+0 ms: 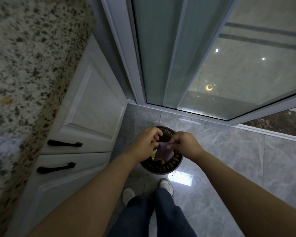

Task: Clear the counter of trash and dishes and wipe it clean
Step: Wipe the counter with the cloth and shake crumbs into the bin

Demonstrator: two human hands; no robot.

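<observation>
Both hands, left (pixel 144 142) and right (pixel 184 145), pinch one purple wrapper (pixel 164 150) above one round bin (pixel 161 166).

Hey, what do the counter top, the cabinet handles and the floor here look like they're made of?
Counter top: speckled stone, likely granite, from its black and tan flecks on a pale ground. Cabinet handles: dark bars with a matte black look, probably metal, though that's uncertain. Floor: glossy grey marble-look tiles, shown by veining, grout lines and mirrored light.
</observation>
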